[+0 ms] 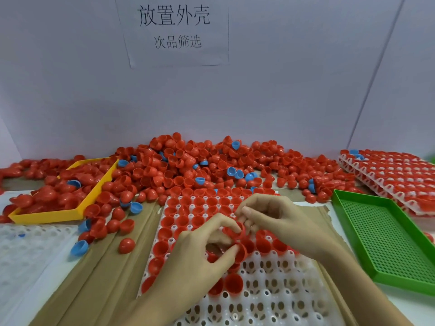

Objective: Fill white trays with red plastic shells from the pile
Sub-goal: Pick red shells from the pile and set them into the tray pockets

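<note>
Meanwhile, over the half-filled white tray (pixel 270 300), the left hand (pixel 200 252) pinches a red shell (pixel 242 251) and the right hand (pixel 275 217) pinches another (pixel 236 229), so crowded fingers could knock seated shells loose or grab stray blue shells (pixel 231 171) from the pile (pixel 211 161).

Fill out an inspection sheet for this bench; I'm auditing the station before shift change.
Surface: table with brown cardboard under the work.
Job's things: white tray, far rows filled with red shells, near rows empty; pile behind; filled trays stacked right; empty tray left.
Clutter: blue shells mixed in; yellow bin of red shells; empty green bin.
Grippers: left hand and right hand each hold red shells.
Cables: nothing seen.
Surroundings: white wall, paper sign.
</note>
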`<state>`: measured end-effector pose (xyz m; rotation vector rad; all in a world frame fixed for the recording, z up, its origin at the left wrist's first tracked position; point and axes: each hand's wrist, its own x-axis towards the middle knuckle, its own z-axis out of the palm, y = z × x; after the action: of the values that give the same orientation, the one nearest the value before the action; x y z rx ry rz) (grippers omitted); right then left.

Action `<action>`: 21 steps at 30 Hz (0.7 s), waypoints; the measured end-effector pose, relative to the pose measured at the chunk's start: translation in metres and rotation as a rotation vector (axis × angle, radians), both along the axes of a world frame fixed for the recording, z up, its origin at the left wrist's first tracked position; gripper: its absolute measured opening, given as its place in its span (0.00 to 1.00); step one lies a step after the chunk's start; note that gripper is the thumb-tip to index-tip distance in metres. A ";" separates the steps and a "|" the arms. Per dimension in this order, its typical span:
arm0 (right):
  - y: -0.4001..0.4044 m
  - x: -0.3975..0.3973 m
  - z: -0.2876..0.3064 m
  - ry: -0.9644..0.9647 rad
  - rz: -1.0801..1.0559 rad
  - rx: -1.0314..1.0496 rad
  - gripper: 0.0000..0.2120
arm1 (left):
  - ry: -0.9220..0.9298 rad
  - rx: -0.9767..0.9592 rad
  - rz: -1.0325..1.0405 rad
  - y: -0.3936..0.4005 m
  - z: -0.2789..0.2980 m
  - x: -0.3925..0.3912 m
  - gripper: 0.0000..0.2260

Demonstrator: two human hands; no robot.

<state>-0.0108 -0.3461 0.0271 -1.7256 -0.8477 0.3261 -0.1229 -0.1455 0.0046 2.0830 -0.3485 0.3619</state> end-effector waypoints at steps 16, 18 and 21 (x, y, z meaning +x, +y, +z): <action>-0.017 0.023 -0.012 0.150 -0.205 0.198 0.10 | -0.305 0.693 -0.058 -0.021 -0.019 -0.001 0.14; -0.016 0.023 -0.014 0.147 -0.209 0.177 0.09 | -0.360 0.807 -0.106 -0.021 -0.018 0.002 0.15; -0.016 0.024 -0.016 0.147 -0.225 0.152 0.10 | -0.398 0.941 -0.126 -0.021 -0.016 0.002 0.17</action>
<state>0.0127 -0.3625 0.0110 -1.6154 -0.5513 0.2271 -0.1204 -0.1668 -0.0119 2.8681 -1.0378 0.6173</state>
